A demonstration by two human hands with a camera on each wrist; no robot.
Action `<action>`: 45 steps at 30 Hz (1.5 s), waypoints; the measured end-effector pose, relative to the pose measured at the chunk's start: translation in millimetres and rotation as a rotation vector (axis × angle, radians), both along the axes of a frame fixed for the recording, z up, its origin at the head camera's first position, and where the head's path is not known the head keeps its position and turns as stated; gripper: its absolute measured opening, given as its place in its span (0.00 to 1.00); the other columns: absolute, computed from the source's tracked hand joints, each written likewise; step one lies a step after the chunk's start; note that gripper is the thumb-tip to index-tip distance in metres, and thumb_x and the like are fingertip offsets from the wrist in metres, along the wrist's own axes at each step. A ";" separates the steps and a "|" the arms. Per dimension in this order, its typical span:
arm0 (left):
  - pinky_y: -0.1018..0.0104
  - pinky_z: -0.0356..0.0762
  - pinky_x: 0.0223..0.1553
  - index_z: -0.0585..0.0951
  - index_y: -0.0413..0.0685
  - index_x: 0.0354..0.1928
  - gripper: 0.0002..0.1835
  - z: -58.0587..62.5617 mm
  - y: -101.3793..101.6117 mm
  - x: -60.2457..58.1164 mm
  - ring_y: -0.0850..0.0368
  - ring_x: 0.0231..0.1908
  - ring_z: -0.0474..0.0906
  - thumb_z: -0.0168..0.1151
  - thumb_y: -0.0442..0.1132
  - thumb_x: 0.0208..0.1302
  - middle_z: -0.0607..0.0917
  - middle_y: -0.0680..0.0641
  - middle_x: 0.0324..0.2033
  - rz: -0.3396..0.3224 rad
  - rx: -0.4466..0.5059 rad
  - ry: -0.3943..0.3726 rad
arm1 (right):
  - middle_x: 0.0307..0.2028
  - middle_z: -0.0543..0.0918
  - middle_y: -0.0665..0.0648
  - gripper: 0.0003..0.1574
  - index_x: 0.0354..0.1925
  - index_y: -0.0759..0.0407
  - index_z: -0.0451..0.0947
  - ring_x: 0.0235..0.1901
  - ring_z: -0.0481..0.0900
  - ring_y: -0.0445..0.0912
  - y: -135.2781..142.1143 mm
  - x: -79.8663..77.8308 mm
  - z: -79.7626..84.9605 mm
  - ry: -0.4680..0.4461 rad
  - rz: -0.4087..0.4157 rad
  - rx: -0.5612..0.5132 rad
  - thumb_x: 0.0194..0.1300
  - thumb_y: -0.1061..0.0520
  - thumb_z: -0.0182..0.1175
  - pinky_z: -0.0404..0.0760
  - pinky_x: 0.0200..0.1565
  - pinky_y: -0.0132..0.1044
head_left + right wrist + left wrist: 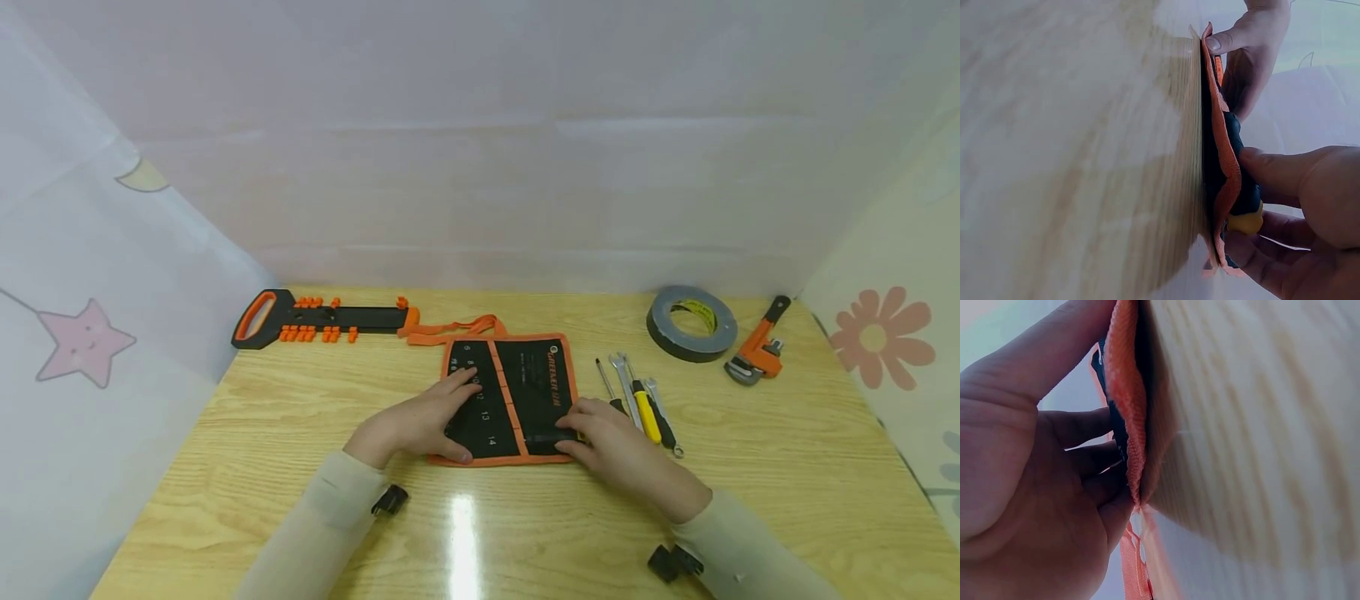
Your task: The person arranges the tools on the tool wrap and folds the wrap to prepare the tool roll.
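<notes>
1. Right hand (617, 442): thumb and fingers pinch a black-and-yellow tool (1247, 190) at the pouch (536, 379)'s near right corner; its long axis runs leftward along the near edge. Whether it sits inside a pocket is hard to tell.
2. Left hand (420, 421): farther from the tool, fingers spread over the pouch's left edge.
3. Beyond the right hand: loose screwdrivers and wrenches (647, 414), then a tape roll (662, 325) toward the table (262, 417)'s far right corner.

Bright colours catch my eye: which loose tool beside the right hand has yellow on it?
The yellow-and-black-handled tool, lying just right of the long silver wrench; the other loose tools there show only black or metal.
</notes>
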State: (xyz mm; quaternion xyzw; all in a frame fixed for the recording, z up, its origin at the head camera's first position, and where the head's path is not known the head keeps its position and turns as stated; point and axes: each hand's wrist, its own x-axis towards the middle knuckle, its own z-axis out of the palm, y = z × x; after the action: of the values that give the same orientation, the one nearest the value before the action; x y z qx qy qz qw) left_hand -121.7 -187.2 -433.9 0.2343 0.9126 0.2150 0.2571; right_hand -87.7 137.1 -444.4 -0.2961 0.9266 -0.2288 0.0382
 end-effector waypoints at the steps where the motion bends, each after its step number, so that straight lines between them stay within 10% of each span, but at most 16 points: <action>1: 0.40 0.55 0.84 0.56 0.47 0.87 0.59 -0.5 -0.1 0.0 0.43 0.88 0.38 0.82 0.53 0.62 0.42 0.46 0.89 -0.002 0.002 0.000 | 0.47 0.86 0.48 0.14 0.52 0.55 0.90 0.48 0.83 0.45 0.1 -0.1 -0.8 0.008 0.004 0.001 0.73 0.51 0.72 0.86 0.51 0.45; 28: 0.41 0.55 0.84 0.53 0.48 0.88 0.62 -1.7 -2.3 0.5 0.45 0.88 0.34 0.82 0.54 0.62 0.38 0.48 0.89 -0.010 -0.004 -0.030 | 0.52 0.87 0.50 0.17 0.57 0.56 0.88 0.54 0.85 0.49 -12.6 -0.7 0.9 -0.088 0.013 0.030 0.75 0.51 0.70 0.85 0.59 0.52; 45: 0.41 0.54 0.85 0.51 0.48 0.88 0.64 0.2 0.2 0.6 0.46 0.88 0.32 0.83 0.54 0.60 0.36 0.48 0.89 -0.013 -0.002 -0.039 | 0.40 0.81 0.47 0.13 0.51 0.58 0.90 0.38 0.77 0.39 -22.2 -2.2 1.1 0.001 0.075 -0.007 0.73 0.54 0.72 0.77 0.39 0.36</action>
State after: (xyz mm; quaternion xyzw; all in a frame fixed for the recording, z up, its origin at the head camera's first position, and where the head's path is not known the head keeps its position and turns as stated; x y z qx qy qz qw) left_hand -121.1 -187.0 -433.7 0.2359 0.9060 0.2170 0.2763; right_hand -89.9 114.9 -443.3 -0.3308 0.9141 -0.2303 0.0453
